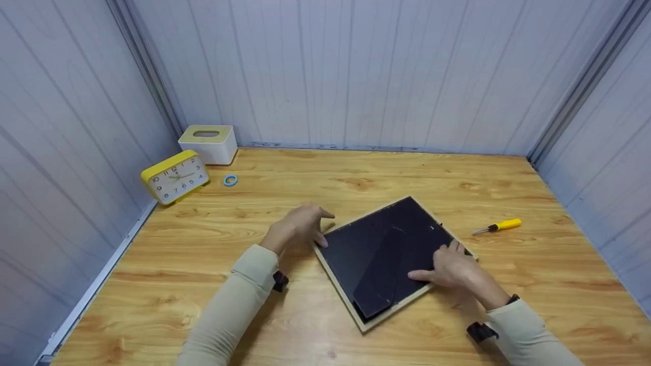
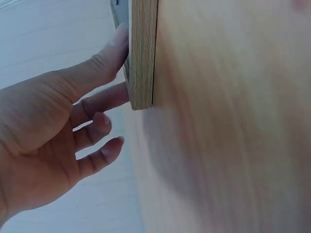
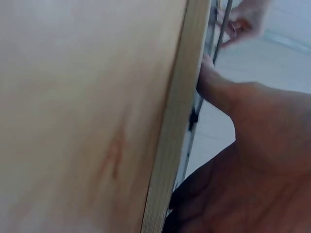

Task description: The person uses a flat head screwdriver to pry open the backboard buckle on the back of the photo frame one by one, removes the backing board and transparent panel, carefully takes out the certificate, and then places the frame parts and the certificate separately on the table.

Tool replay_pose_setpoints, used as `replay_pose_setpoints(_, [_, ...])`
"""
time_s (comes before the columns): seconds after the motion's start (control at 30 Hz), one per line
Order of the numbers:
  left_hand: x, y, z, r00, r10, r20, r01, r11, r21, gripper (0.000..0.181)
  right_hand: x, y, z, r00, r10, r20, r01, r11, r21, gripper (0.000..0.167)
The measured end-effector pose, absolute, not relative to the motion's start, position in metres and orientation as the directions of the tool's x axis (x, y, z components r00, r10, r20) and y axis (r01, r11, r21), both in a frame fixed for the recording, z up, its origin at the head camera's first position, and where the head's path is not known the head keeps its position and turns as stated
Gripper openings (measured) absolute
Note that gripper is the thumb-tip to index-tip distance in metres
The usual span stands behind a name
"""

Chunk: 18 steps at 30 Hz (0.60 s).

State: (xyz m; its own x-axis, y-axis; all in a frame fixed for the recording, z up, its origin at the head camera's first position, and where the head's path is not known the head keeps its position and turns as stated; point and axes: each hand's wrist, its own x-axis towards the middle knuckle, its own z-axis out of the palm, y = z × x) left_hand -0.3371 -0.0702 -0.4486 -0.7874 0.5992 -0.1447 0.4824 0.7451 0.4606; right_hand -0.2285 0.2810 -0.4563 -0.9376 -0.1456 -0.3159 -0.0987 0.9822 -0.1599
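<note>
While the white tissue box with its pale yellow top stands at the back left of the table, a yellow alarm clock leans just in front of it, face toward the hands. Out to the right of the right hand lies a yellow-handled screwdriver, its shaft angled toward the frame, and a small blue ring sits flat beside the clock.

Between the two hands, the picture frame lies face down and diagonal, its black back upward and the folded stand leg running across it toward the near corner. The left hand is at the left corner, thumb touching the back's edge, the other fingers loosely spread. The right hand rests over the right side, thumb stretched along the back and apart from the bent fingers, whose tips are partly hidden.

Pale, wood-patterned walls enclose three sides of the wood-grained table; metal strips run up the corners.
</note>
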Motion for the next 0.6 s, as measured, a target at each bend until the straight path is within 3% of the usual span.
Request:
replay_pose_setpoints(0.13, [-0.326, -0.072, -0.446, -0.749, 0.618, -0.240, 0.395, 0.706, 0.588, 0.087, -0.242, 0.289, -0.458, -0.924, -0.201, -0.324, -0.129, 0.964, -0.231, 0.126])
replay_pose_setpoints(0.27, [-0.313, -0.069, -0.446, -0.692, 0.657, -0.299, 0.422, 0.704, 0.571, 0.101, -0.260, 0.301, -0.455, -0.895, -0.251, -0.369, -0.133, 0.939, -0.317, 0.127])
replay_pose_setpoints(0.4, [-0.295, -0.058, -0.446, -0.687, 0.652, -0.321, 0.540, 0.753, 0.375, 0.122, -0.279, 0.311, -0.450, -0.859, -0.315, -0.404, -0.154, 0.910, -0.384, 0.125])
replay_pose_setpoints(0.6, [-0.267, -0.037, -0.447, -0.675, 0.635, -0.375, 0.655, 0.750, 0.091, 0.130, -0.304, 0.315, -0.448, -0.812, -0.407, -0.418, -0.213, 0.874, -0.437, 0.126])
